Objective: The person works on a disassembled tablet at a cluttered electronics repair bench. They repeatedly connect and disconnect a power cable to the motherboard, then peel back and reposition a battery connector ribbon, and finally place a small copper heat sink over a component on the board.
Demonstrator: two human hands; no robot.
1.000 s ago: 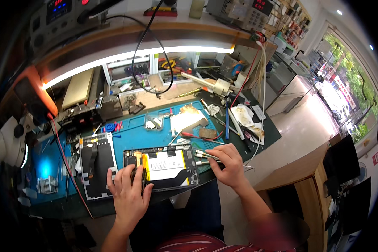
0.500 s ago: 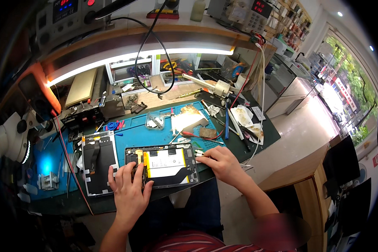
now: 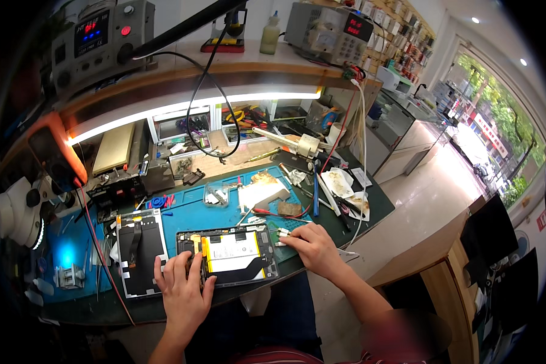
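Two bare hands, well apart, at the near side of a cluttered workbench (image 3: 151, 306). Left hand (image 3: 183, 290) palm down, loosely spread, fingertips resting on the near left part of an opened tablet (image 3: 229, 267), thumb at its near edge. Right hand (image 3: 314, 246) just past the tablet's right side, thumb and fingers pinched on small white plugs (image 3: 281, 233), exact shape too small to tell. Between the hands, the tablet flat near the bench edge, inside bared: a white battery (image 3: 232, 247) with yellow borders, an orange ribbon to its left.

Just left of the tablet, a black panel (image 3: 151, 252) with a dark ribbon. Beyond, on a blue mat (image 3: 188, 205), a clear box (image 3: 216, 194) of small parts and a brown block (image 3: 289, 208). Farther right, a blue-handled tool (image 3: 316, 194) and stained white papers (image 3: 338, 182). Far left, a white microscope (image 3: 15, 206) beside a glowing blue spot. Along the far side, a bright strip light (image 3: 261, 97) under a shelf; above, a grey unit (image 3: 324, 33) with red digits.
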